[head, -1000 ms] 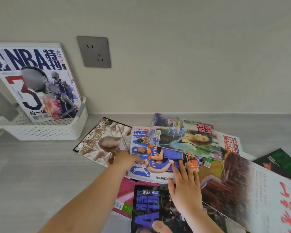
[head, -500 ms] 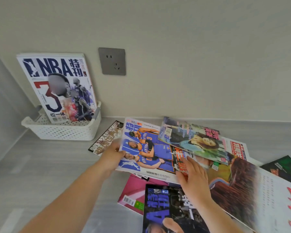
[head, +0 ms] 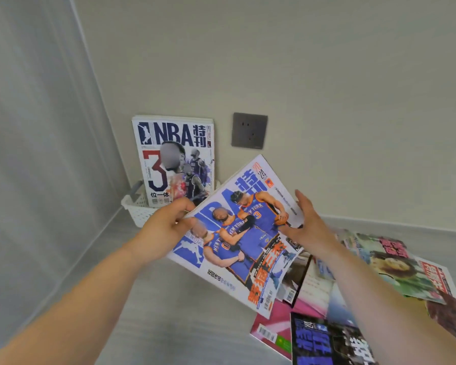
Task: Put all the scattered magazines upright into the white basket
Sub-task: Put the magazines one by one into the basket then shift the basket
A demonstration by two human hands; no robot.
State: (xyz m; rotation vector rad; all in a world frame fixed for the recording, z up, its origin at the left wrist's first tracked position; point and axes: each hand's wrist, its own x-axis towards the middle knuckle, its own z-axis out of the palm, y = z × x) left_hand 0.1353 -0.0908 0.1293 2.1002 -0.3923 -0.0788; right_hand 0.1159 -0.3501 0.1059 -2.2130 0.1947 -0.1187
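Note:
My left hand [head: 166,225] grips the left edge of a blue basketball magazine [head: 244,238], lifted off the surface and tilted. My right hand [head: 306,222] is at the magazine's right edge, thumb on the cover and fingers spread behind it. The white basket [head: 137,212] sits in the back left corner, partly hidden by the raised magazine. An NBA magazine [head: 175,159] stands upright in it against the wall. Several other magazines lie scattered at the right, among them a green-toned one [head: 390,262], a pink one [head: 274,327] and a dark one [head: 327,341].
A grey wall socket [head: 250,130] is on the back wall to the right of the basket. A side wall [head: 37,154] closes the left. Grey surface [head: 169,325] lies in front of the basket.
The blue basketball magazine has been lifted off the pile and carried up and left toward the basket, held by my left hand. My right hand rose with it. The view swung left.

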